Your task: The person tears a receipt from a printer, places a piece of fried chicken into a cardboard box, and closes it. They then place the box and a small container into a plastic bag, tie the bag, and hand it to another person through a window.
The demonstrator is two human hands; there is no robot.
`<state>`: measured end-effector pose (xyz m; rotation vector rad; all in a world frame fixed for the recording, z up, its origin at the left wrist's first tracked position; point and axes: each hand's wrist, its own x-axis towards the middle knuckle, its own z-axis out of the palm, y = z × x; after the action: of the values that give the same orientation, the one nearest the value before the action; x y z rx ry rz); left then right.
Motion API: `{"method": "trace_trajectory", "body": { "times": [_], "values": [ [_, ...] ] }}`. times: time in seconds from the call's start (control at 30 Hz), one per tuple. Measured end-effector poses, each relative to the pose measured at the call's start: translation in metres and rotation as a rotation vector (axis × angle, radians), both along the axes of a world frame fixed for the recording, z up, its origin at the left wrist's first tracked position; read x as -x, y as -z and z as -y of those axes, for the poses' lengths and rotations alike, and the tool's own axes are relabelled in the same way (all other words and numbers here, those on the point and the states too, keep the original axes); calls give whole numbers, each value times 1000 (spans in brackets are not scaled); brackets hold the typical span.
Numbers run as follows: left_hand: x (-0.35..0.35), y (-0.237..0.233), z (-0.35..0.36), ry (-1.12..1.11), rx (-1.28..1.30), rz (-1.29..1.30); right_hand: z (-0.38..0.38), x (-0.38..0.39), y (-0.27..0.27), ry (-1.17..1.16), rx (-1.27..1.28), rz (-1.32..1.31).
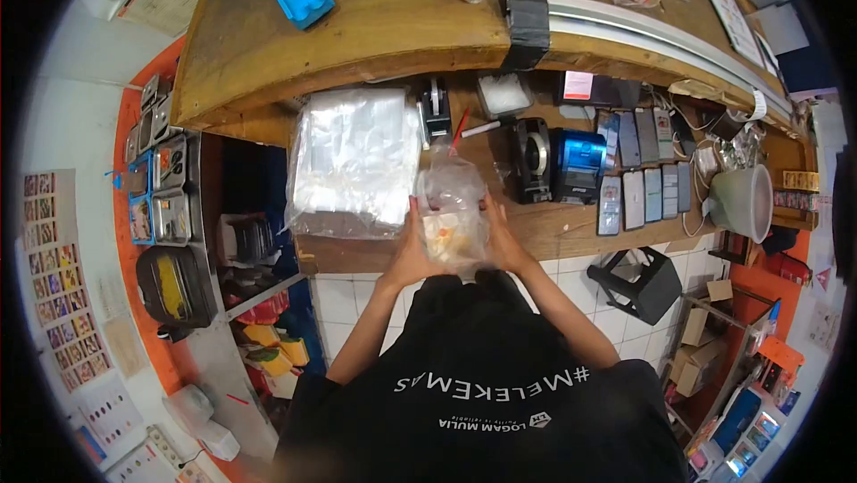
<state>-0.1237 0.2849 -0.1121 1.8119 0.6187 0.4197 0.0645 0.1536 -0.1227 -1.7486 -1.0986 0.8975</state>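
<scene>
A clear plastic bag (457,187) is held upright between my two hands at the front edge of the wooden desk. Inside its lower part are pale yellow and orange contents, too blurred to name. My left hand (410,253) grips the bag's left side and my right hand (503,239) its right side, fingers curled round the plastic. Just left of the bag lies a thick stack of clear plastic bags (355,158). Behind it are a small black tape dispenser (436,108), a red pen (460,129) and a white marker (481,129).
Right of my hands stand a larger black tape dispenser (533,162) and a blue-and-black label printer (578,165). Several phones (633,193) lie in rows beyond them, beside a whitish bin (743,204). A wooden shelf (393,32) overhangs the desk's back. A black stool (636,284) stands on the tiled floor.
</scene>
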Motion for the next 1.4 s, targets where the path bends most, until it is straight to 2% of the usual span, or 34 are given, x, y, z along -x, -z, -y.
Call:
{"method": "trace_trajectory", "body": {
  "times": [0.1,0.2,0.23,0.3,0.33,0.37,0.43,0.53,0.63,0.73,0.77,0.83,0.87,0.9,0.93,1.03,1.13,1.23,1.27,1.4],
  "values": [
    [-9,-5,4,-27,116,-41,-14,3,0,-126,-11,294],
    [-11,30,-1,66,-157,-166,-16,19,1,-128,-90,91],
    [-9,33,4,37,-119,-119,-15,27,-1,-69,-149,-19],
    [-18,6,6,-19,-43,-18,-15,42,-9,49,-271,-232],
    [-18,6,4,57,-44,-15,-14,45,3,105,-277,-216],
    [-18,6,3,133,-44,-11,-13,47,-2,147,-199,-417],
    [-19,12,11,85,-75,-12,-15,50,-22,235,-43,-818],
    [-23,19,19,13,-166,-7,-22,51,-44,5,-47,-425],
    [-20,20,22,31,-137,-33,-25,42,-61,-313,-59,-325],
    [-31,17,16,70,-121,-75,-21,47,-68,-412,-181,-126],
    [-38,16,13,82,-114,-84,-20,40,-68,-543,23,-141],
    [-54,12,4,109,-100,-112,-23,26,-88,-596,-50,-93],
    [-64,8,0,121,-92,-127,-20,22,-81,-566,-257,-3],
    [-74,1,-4,128,-82,-147,-28,10,-90,-707,-185,5],
    [-85,-4,-11,136,-79,-164,-27,1,-101,-740,-92,100],
    [-124,-21,-24,169,-85,-188,-19,-26,-103,-691,-254,209],
    [-161,-41,-41,187,-99,-195,-13,-65,-81,-539,-327,-68],
    [-192,-59,-57,182,-122,-199,2,-104,-21,-395,20,26],
    [-201,-61,-62,176,-130,-197,16,-109,9,-382,-128,61],
    [-235,-69,-76,132,-147,-218,12,-138,-9,-169,41,-64]
  ]
}}
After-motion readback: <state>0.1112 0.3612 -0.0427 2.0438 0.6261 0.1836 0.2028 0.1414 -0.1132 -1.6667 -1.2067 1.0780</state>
